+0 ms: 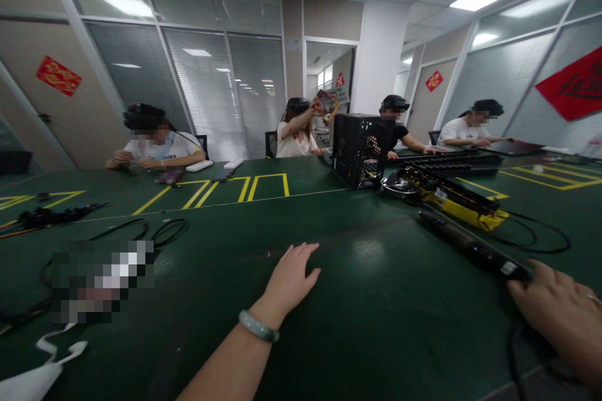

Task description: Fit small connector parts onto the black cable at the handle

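Observation:
My left hand [291,279], with a green bangle [258,326] on its wrist, is stretched over the dark green table. Its fingers are extended and nothing is in it. At the right edge, my right hand [557,307] is closed around the near end of a long black stick-shaped device [470,245]. This device slants away to the left and carries a small pale label. A black cable [515,357] runs below the right hand. What kind of device it is, I cannot make out.
Beyond the device lie a yellow-and-black part [475,210], a round metal dish [399,185] and a black computer case [360,150]. Cables [61,216] and a blurred-out object [103,285] are at left, near a white piece [32,382]. Several people sit opposite.

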The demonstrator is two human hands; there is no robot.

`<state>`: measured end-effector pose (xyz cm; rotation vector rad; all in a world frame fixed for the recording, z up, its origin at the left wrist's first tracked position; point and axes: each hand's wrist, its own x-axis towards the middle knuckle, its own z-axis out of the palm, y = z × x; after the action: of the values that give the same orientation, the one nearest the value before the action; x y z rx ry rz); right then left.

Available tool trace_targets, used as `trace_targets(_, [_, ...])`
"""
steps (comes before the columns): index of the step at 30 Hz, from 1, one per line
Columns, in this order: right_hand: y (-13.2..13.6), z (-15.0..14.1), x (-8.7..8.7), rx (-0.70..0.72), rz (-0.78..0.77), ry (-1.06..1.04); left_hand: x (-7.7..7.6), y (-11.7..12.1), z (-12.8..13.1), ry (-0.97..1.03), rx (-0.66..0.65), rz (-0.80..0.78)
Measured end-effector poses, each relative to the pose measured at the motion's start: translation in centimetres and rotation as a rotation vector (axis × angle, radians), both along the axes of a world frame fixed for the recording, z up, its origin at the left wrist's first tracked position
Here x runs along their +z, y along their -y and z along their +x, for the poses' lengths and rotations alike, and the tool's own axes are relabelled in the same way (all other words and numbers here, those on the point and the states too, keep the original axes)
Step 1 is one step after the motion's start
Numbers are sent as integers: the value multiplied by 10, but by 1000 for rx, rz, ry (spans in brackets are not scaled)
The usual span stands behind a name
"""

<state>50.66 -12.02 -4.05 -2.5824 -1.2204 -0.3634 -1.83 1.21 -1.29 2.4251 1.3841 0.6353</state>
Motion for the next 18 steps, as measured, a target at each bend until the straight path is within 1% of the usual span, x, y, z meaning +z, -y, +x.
trace_targets(4, [-20,-5,12,10,-48,-61,-1,-1,0,16,-1,-5])
trace_targets(8, [-33,-10,15,-11,-51,-76,-3,-1,0,32,5,-21])
trace_targets(11, [-37,-19,16,26,-65,-61,-4,-2,0,47,5,-27])
trace_targets(15, [-41,-41,18,98,-77,-60,-4,-2,1,69,12,-15])
trace_targets(18, [-50,-72,20,229,-69,-69,-1,-1,3,82,28,29])
